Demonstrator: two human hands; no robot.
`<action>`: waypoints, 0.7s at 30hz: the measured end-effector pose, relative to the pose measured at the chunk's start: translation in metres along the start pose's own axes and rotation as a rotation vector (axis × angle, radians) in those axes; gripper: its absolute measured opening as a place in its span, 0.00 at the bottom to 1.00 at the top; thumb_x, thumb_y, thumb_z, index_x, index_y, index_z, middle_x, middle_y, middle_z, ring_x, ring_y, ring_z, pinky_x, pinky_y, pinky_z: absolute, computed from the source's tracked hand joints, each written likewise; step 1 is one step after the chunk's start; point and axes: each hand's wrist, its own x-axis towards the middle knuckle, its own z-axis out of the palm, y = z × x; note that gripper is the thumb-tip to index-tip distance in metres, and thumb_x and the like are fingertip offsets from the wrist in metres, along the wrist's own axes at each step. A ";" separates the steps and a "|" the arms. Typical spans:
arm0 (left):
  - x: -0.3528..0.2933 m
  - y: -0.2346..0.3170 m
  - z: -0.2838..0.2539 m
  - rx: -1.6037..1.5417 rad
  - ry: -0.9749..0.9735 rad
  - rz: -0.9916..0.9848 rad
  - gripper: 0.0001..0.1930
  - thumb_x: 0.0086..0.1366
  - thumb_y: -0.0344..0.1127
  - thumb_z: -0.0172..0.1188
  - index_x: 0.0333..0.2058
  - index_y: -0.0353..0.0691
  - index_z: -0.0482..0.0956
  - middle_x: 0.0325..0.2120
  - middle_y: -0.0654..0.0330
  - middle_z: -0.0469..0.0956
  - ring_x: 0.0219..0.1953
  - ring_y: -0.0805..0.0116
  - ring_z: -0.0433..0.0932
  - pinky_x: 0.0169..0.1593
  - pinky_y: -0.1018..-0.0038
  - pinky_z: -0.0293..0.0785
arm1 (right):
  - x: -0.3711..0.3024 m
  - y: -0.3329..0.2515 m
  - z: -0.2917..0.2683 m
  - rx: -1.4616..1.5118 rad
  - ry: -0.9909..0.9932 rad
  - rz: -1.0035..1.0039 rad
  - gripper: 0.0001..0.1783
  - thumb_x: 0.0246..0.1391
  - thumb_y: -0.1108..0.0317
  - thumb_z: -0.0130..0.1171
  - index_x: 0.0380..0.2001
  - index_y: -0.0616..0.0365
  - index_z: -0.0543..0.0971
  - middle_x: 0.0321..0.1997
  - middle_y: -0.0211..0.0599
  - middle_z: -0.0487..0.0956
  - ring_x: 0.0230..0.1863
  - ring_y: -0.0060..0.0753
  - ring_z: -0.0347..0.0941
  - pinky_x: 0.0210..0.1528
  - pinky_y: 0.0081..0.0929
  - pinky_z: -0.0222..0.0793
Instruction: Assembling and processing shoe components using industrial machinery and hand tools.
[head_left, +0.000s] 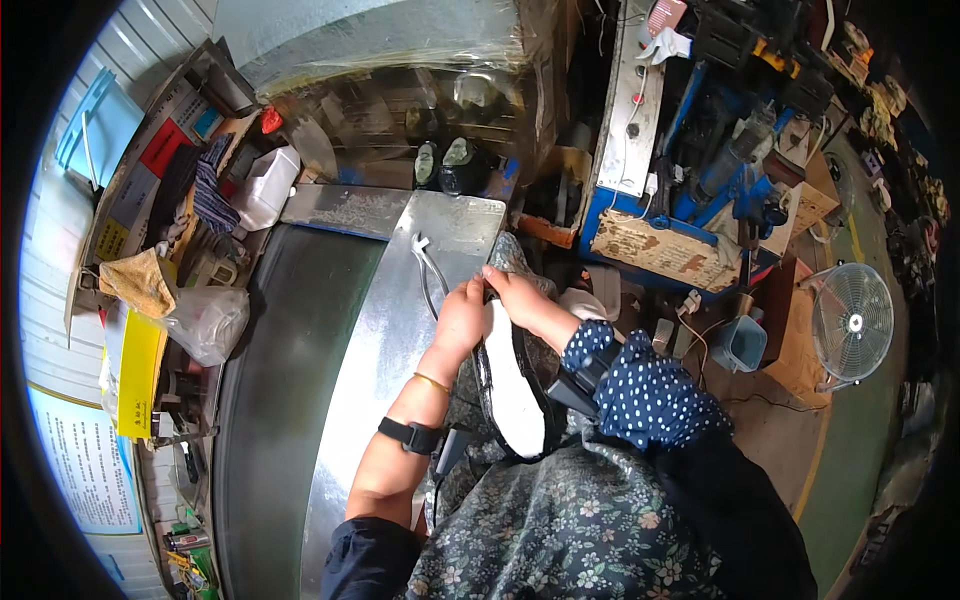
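An unfinished black shoe [512,395] lies sole side up over my lap, its white insole board showing inside the dark rim of the upper. My left hand [462,315] is closed at the far end of the shoe, fingertips pinching the edge there. From the other side my right hand [518,295] grips the same end, its thumb and fingers meeting the left fingertips. What exactly lies between the fingertips is hidden. Just left of my hands, metal pincers [428,268] rest on the shiny metal tabletop [375,400].
A dark conveyor belt [290,400] runs left of the metal top. Beyond it, a cluttered shelf holds a plastic bag [210,325] and a yellow box [138,370]. Dark shoes [460,165] stand at the far end. At right are a blue machine [670,250] and a fan [852,325].
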 end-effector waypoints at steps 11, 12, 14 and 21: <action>-0.056 -0.073 -0.038 -1.235 0.128 -0.355 0.19 0.74 0.47 0.46 0.44 0.39 0.80 0.35 0.57 0.83 0.38 0.61 0.81 0.47 0.64 0.79 | -0.096 -0.053 0.014 -0.037 -0.074 -0.350 0.20 0.69 0.63 0.53 0.58 0.63 0.72 0.52 0.45 0.73 0.52 0.40 0.72 0.57 0.33 0.68; -0.062 -0.096 -0.047 -1.306 0.252 -0.337 0.19 0.73 0.46 0.45 0.44 0.39 0.80 0.36 0.57 0.83 0.38 0.60 0.81 0.49 0.63 0.79 | -0.124 -0.056 0.012 0.033 -0.276 -0.276 0.30 0.61 0.58 0.63 0.61 0.61 0.69 0.56 0.49 0.69 0.53 0.46 0.70 0.59 0.38 0.67; -0.071 -0.114 -0.058 -1.427 0.427 -0.348 0.19 0.73 0.45 0.44 0.43 0.40 0.80 0.38 0.56 0.83 0.40 0.59 0.81 0.51 0.60 0.78 | -0.177 -0.079 -0.005 -0.530 -0.408 -0.557 0.53 0.46 0.49 0.74 0.70 0.50 0.59 0.68 0.58 0.60 0.66 0.62 0.62 0.66 0.44 0.63; -0.094 -0.016 -0.027 -1.067 0.219 -0.040 0.24 0.70 0.37 0.57 0.61 0.33 0.70 0.55 0.58 0.76 0.56 0.64 0.73 0.64 0.68 0.64 | -0.146 -0.107 -0.093 0.440 -0.459 0.194 0.50 0.48 0.79 0.69 0.73 0.55 0.57 0.60 0.33 0.74 0.44 0.17 0.75 0.45 0.18 0.73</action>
